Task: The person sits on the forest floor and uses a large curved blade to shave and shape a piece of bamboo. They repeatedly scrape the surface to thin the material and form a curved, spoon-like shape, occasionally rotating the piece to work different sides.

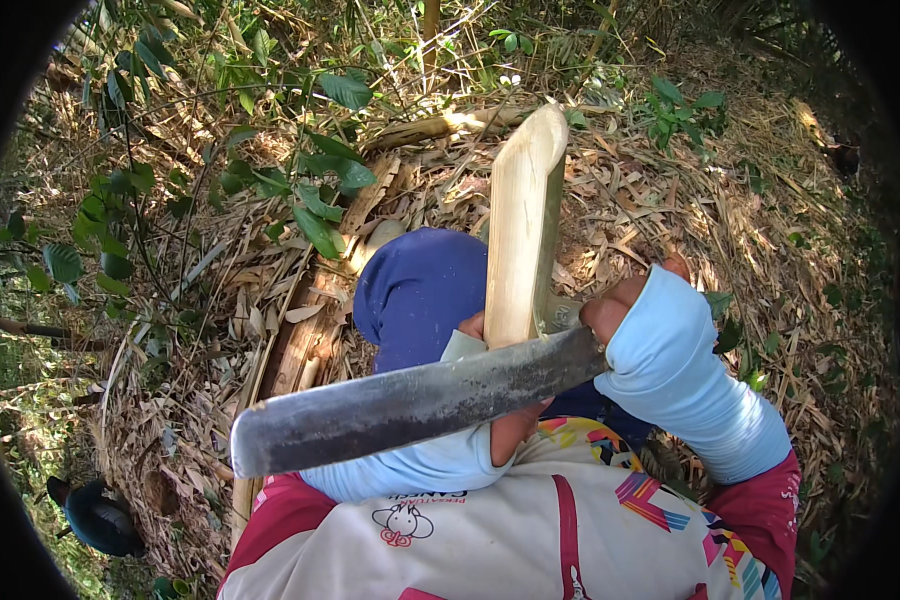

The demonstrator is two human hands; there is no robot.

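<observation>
My right hand (613, 306) is closed at the handle end of a machete (410, 405). Its broad, dark-stained blade points left across my lap. Behind the blade, a thick piece of pale, peeled wood or bamboo (518, 220) stands up and away from me, its far end cut at a slant. My left hand (472, 326) is wrapped round the near part of this piece, and the blade hides most of that hand. The blade crosses just in front of the piece's near end; whether they touch, I cannot tell. Light blue sleeves cover both my forearms.
My knee in dark blue cloth (420, 285) is bent beside the piece. A split log (305, 335) lies to its left on dry leaf litter (660, 190). Leafy green stems (315, 190) rise at the far left. A dark teal object (105, 518) lies at the lower left.
</observation>
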